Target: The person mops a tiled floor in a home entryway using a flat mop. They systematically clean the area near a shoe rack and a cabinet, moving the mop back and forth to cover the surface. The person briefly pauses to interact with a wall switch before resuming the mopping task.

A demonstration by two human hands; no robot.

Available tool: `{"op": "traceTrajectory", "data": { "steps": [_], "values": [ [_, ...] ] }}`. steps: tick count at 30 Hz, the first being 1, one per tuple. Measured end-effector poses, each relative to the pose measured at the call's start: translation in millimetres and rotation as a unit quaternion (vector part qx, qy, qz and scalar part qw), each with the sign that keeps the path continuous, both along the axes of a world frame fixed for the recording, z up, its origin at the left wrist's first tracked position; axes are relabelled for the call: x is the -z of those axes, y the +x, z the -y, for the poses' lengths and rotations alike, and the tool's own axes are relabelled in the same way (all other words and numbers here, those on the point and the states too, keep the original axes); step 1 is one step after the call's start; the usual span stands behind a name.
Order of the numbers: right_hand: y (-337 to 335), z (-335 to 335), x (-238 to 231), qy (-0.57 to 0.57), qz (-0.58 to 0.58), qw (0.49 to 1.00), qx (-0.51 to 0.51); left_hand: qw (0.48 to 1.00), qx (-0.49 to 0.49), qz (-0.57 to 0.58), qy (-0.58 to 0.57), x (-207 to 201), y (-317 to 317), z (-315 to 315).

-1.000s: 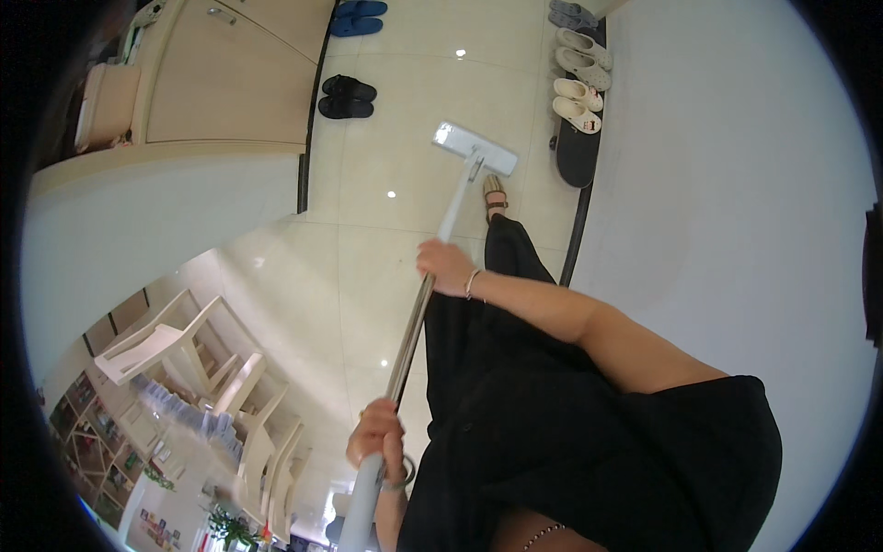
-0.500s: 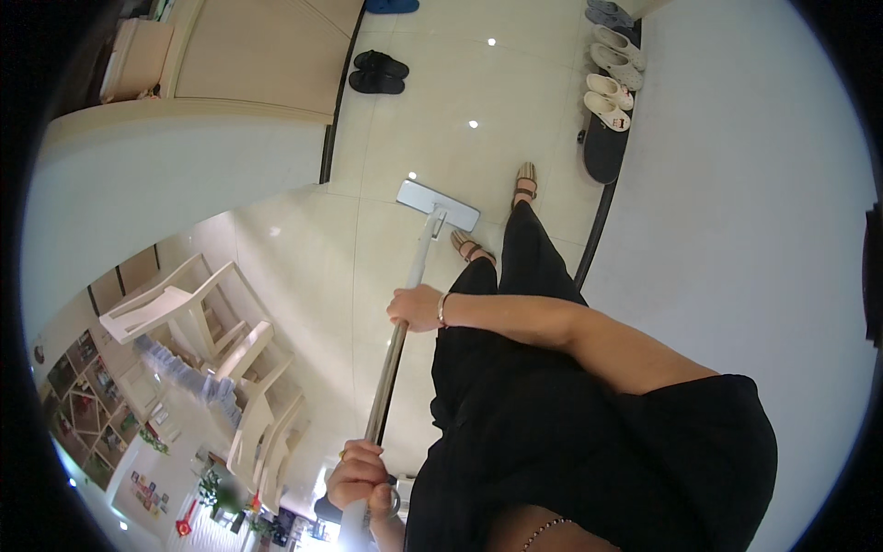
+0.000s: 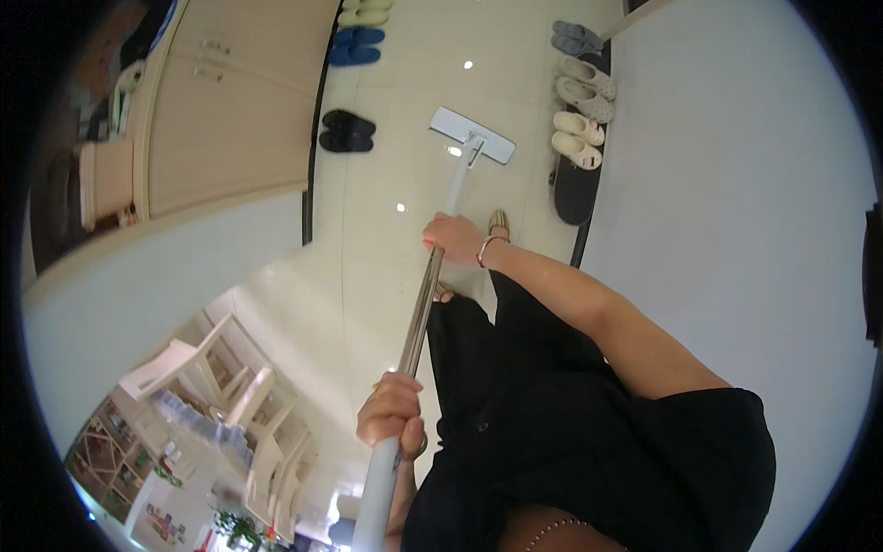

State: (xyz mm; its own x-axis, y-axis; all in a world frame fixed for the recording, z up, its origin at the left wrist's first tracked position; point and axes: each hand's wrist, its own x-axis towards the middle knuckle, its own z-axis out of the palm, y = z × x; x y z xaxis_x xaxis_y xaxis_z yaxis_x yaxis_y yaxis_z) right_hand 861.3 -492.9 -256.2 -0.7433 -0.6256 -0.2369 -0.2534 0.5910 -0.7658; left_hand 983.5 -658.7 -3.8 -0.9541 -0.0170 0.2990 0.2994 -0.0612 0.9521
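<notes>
A flat mop with a metal and white pole slants across the middle of the view. Its rectangular white head lies flat on the tiled floor, ahead of my feet. Low on the pole, just above the white lower section, my right hand is wrapped round it, a bracelet at the wrist. My left hand grips the pole nearer my body, where the metal meets the thick white handle. The fingers of both hands are closed on the pole.
Black slippers and blue slippers sit along the cabinet on the left. Against the right wall are cream clogs, grey clogs and a black skateboard. Wooden chairs stand at lower left.
The mop head has slid forward and slightly right over the floor. Both hands have moved forward with the pole, still holding it. The view has shifted forward, showing more slippers.
</notes>
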Motion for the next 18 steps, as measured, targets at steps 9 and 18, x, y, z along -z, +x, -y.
{"op": "traceTrajectory", "data": {
  "steps": [9, 18],
  "values": [
    [-162, -161, 30, 0.018, -0.106, 0.972, 0.210, 0.977, 0.153, -0.143, -0.045, 48, -182, -156],
    [-218, -218, 40, 0.001, -0.106, 0.949, 0.296, 0.952, 0.241, -0.179, -0.065, 30, -262, -225]
  ]
}}
